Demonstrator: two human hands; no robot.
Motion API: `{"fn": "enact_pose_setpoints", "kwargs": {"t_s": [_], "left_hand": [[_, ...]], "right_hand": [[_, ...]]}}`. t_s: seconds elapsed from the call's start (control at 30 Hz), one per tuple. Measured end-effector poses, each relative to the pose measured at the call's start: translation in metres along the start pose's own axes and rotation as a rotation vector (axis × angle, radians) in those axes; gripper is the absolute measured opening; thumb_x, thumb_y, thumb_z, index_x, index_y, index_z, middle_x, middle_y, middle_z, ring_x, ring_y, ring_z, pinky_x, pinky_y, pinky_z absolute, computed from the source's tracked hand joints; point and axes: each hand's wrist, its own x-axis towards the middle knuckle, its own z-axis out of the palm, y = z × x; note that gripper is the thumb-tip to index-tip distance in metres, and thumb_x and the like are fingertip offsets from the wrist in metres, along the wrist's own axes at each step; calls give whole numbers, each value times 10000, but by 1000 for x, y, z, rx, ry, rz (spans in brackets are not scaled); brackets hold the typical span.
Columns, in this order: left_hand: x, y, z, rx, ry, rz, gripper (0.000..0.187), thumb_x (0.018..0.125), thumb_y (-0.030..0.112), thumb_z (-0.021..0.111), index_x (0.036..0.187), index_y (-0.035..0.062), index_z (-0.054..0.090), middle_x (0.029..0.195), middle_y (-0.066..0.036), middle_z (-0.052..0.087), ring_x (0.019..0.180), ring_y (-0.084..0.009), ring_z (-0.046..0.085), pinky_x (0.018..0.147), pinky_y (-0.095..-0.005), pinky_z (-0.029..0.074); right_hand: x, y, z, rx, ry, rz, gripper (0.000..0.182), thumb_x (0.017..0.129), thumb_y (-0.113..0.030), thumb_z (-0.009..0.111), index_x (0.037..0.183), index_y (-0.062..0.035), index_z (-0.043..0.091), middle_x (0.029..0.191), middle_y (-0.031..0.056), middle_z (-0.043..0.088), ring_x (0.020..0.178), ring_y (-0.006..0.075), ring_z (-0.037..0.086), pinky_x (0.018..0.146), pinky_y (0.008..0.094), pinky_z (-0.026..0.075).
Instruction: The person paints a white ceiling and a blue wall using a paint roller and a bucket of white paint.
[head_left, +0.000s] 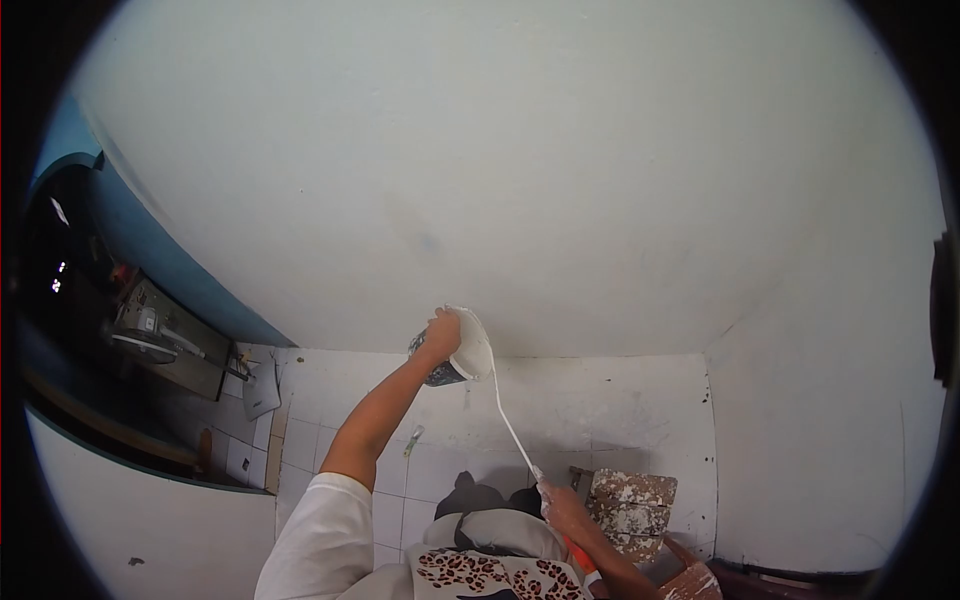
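My left hand (pixel 442 336) is closed on the rim of a paint bucket (pixel 477 352). The bucket is held up near the wall, tipped so that its white-coated inside faces right. Low on the right, my right hand (pixel 564 509) is wrapped round a paint roller (pixel 512 426). Its thin, bent rod is coated white and runs up to the bucket's edge, and an orange handle shows below my hand. I cannot see the roller head; the bucket seems to hide that end.
A white wall (pixel 560 200) fills the space ahead. A small brush (pixel 413 440) lies on the floor tiles. To the right stands a paint-spattered wooden stool (pixel 630 505). Through the doorway at left are a fan (pixel 145 343) and a dustpan (pixel 262 388).
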Motion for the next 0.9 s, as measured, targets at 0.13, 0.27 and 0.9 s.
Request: {"fn": "enact_pose_setpoints", "kwargs": {"t_s": [0.13,0.27,0.9], "left_hand": [[1,-2,4,-10,81,37,532,715,-12,567,1201,-159,408,1081,-311,500,895,-448,611,762,-444,540],[2,-1,-10,-78,-50,45,509,751,16,550,1207,-164,416,1078,-306,515,946,-439,601,783,-427,536],[10,-7,-9,-116,-208,116,357,743,69,580,1077,-55,554,1082,-271,571,1001,-404,593,844,-427,508]], "right_hand": [[-20,7,-5,29,52,60,446,741,-27,569,1185,-38,522,741,262,593,699,458,585,633,510,462],[-17,2,-7,-82,66,41,399,741,-33,574,1139,-31,535,717,267,588,691,458,585,632,522,456],[-38,44,4,-23,135,30,402,753,-44,558,1153,-86,569,700,234,576,624,400,584,570,432,449]]}}
